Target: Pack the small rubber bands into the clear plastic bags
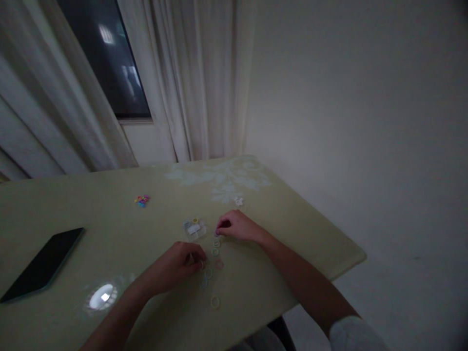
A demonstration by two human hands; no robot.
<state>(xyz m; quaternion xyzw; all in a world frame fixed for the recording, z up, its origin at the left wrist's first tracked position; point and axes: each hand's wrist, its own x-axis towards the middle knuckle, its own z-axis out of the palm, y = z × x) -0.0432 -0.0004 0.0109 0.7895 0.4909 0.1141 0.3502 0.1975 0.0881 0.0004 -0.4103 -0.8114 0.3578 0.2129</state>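
Note:
My left hand (183,261) is closed in a pinch at a small pale ring (202,265), partly hidden by the fingertips. Beside it on the table lie another pale ring (208,273), a bluish ring (204,281) and a pink ring (219,264). My right hand (237,225) has thumb and forefinger pinched together at the top of a short row of pale rings (216,242); what sits between those fingertips is too small and dark to name. Just left of it stands a clear compartment box (195,229) with a yellow ring (195,221) and pale pieces inside.
A pale ring (215,302) lies near the front of the glossy table (292,253). Farther back are a pile of colourful small pieces (142,200) and a cluster of white ones (239,201). A dark tablet (44,265) rests at the left. Curtains (204,87) and a wall border the table.

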